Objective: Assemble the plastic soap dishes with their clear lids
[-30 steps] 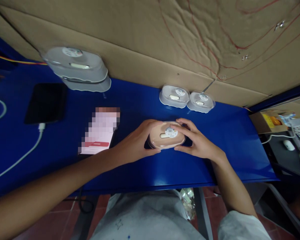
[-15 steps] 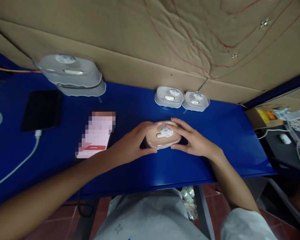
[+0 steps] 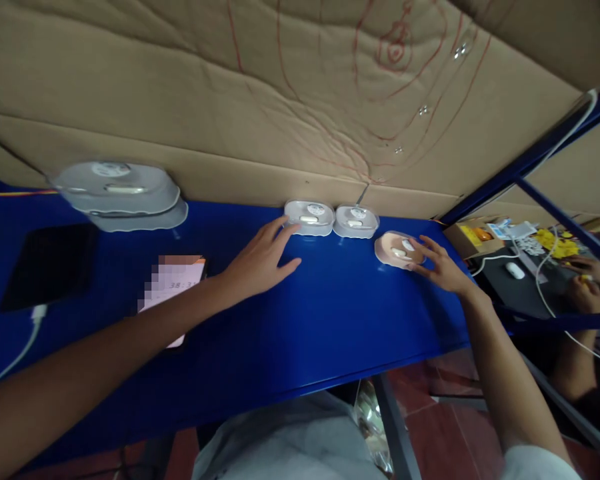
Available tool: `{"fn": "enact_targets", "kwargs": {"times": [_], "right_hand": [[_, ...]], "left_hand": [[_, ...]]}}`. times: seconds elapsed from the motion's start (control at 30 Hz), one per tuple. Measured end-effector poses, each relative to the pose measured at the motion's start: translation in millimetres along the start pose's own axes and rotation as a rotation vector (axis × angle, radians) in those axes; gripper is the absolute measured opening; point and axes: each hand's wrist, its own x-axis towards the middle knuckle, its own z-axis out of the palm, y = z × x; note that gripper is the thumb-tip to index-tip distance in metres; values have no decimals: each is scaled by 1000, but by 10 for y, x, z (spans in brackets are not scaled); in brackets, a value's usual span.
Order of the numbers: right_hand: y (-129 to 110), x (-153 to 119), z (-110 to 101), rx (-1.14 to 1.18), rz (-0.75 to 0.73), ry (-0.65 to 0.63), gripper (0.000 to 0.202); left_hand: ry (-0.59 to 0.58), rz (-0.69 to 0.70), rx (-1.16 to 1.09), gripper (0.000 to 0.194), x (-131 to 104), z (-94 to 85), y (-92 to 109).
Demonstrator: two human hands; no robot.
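Our right hand [image 3: 444, 270] grasps the peach lidded box [image 3: 391, 249] by its right end on the table [image 3: 305, 327], near the right grey box [image 3: 349, 231], so we want light, level pressure while our left hand [image 3: 259, 267], open and empty, avoids nudging the left grey box [image 3: 313, 229].

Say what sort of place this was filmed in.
Probably a shared workroom: a blue table against a cardboard panel, and a neighbouring dark desk where another person's hands hold something yellow.
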Motion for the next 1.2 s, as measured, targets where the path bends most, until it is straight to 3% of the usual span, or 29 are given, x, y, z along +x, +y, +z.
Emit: {"fn": "enact_targets", "kwargs": {"times": [0.1, 0.2, 0.27, 0.4, 0.57, 0.7, 0.8, 0.87, 0.93, 1.0, 1.1, 1.2], "right_hand": [[256, 262, 42, -1, 14, 64, 74], [272, 518, 155, 9, -18, 107, 70], [217, 631, 243, 18, -45, 124, 70], [8, 753, 409, 44, -117, 124, 66], [-411, 954, 592, 66, -179, 124, 63], [-845, 1115, 681, 49, -167, 144, 60], [-1344, 1027, 693, 47, -164, 186, 63], [-1752, 845, 696, 118, -276, 168, 66], [-2133, 629, 712, 196, -519, 7, 78], [-2399, 460, 749, 223, -634, -71, 88], [-2526, 366, 838, 268, -675, -69, 80], [-2455, 385, 903, 345, -673, -25, 74]], "left_hand": [[-22, 14, 94, 67, 429, 73, -59], [-35, 18, 144, 54, 565, 88, -95], [-29, 31, 167, 46, 450, 53, -100], [-22, 61, 181, 38, -71, -92, -77], [-91, 99, 49, 42, -595, -213, -9], [-84, 54, -41, 54, -729, -187, 28], [-82, 1, -63, 50, -790, -145, 22], [-99, -43, -89, 48, -832, -108, 6], [-130, -63, -144, 55, -864, -65, -10], [-143, -58, -200, 68, -877, -24, -24], [-107, -54, -236, 81, -870, 16, -36], [-109, -77, -235, 87, -858, 27, -44]]}}
